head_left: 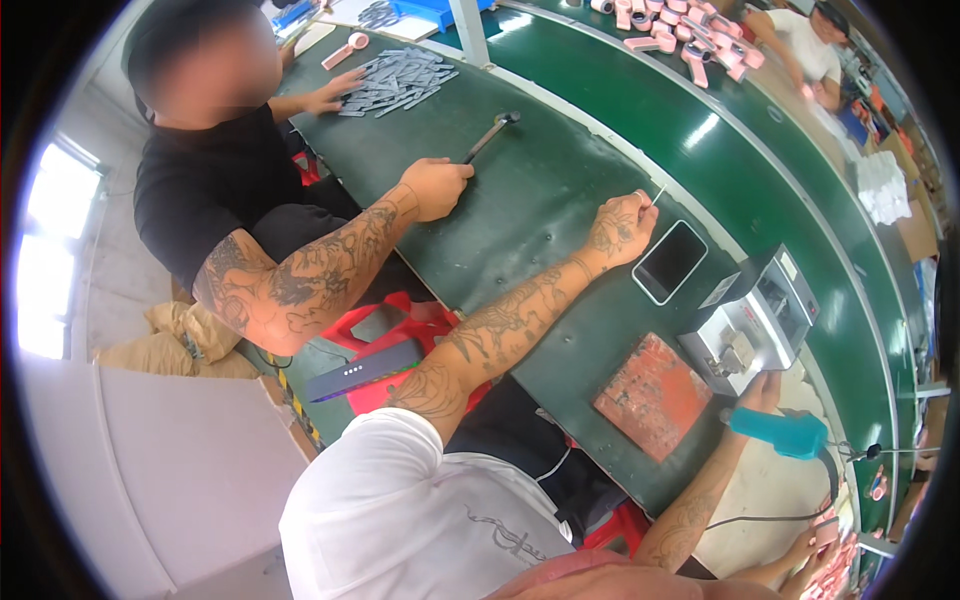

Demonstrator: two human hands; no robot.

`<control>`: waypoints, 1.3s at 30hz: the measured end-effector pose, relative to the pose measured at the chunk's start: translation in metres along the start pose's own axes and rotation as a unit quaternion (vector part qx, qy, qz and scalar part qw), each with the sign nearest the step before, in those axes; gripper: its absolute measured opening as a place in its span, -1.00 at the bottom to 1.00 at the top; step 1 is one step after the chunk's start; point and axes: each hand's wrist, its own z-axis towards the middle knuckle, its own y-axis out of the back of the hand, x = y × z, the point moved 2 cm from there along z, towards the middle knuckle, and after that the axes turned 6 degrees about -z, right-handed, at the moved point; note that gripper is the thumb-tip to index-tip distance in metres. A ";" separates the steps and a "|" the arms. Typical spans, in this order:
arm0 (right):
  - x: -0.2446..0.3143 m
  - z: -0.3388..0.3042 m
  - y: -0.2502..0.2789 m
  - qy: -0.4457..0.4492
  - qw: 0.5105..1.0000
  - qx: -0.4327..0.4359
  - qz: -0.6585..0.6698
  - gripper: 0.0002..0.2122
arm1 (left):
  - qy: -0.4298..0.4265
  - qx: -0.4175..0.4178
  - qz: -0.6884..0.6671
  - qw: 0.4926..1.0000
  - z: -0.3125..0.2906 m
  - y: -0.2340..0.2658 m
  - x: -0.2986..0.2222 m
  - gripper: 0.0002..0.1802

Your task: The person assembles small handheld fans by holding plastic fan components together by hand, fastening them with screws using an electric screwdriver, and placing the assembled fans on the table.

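My left hand [622,232] is stretched out over the green bench, its fingers pinched on a thin white stick [658,196]. Just right of that hand lies a phone [670,263] with a dark screen and a pale rim. My right hand [762,391] is at the lower front of a grey-and-white screw feeder [745,340]. A teal electric screwdriver [780,432], hanging on a cable, covers part of that hand, so its fingers are mostly hidden. Between my arms a worn red block [653,397] lies flat on the bench.
At left a co-worker in black grips a hammer [492,138], the other hand at a pile of grey strips [400,80]. A green conveyor [690,130] curves past, with pink parts [700,35] heaped beyond it. Another person's hands [800,560] hold a pink part at lower right.
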 end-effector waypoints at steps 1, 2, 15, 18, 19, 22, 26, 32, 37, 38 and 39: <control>0.001 -0.001 0.000 0.001 1.000 0.000 0.001 -0.66 | 0.020 0.003 0.000 1.000 0.000 0.000 -0.001 -0.80; 0.001 -0.001 -0.001 0.003 1.000 0.000 0.003 -0.66 | 0.040 0.006 -0.001 0.999 0.000 0.000 -0.003 -0.81; -0.003 -0.003 0.000 -0.048 0.999 0.002 -0.012 -0.58 | 0.075 0.013 -0.022 0.997 0.000 0.000 -0.004 -0.69; 0.005 -0.005 -0.002 -0.059 0.998 0.003 0.027 -0.57 | 0.091 0.020 -0.023 0.995 0.002 0.001 -0.003 -0.64; 0.002 -0.005 -0.004 -0.055 0.998 -0.003 0.028 -0.57 | 0.091 0.023 -0.021 0.995 0.003 0.001 -0.003 -0.61; -0.001 -0.002 -0.003 -0.051 0.998 0.006 0.019 -0.58 | 0.107 0.019 -0.036 0.993 0.005 0.005 -0.005 -0.57; -0.016 0.000 0.003 0.011 0.999 0.002 -0.049 -0.66 | 0.132 0.038 -0.031 0.990 0.000 0.009 -0.019 -0.53; -0.015 -0.001 0.002 -0.021 1.000 0.017 -0.012 -0.63 | 0.138 0.072 -0.003 0.988 -0.001 0.010 -0.021 -0.40; -0.015 -0.001 0.002 -0.006 1.000 0.018 -0.008 -0.61 | 0.136 0.073 0.002 0.988 -0.001 0.011 -0.026 -0.34; -0.013 -0.001 0.003 -0.001 1.000 0.010 -0.005 -0.63 | 0.137 0.073 -0.005 0.988 -0.002 0.011 -0.027 -0.33; -0.012 0.000 0.004 0.004 1.000 0.001 -0.001 -0.65 | 0.137 0.076 -0.007 0.988 -0.002 0.009 -0.026 -0.33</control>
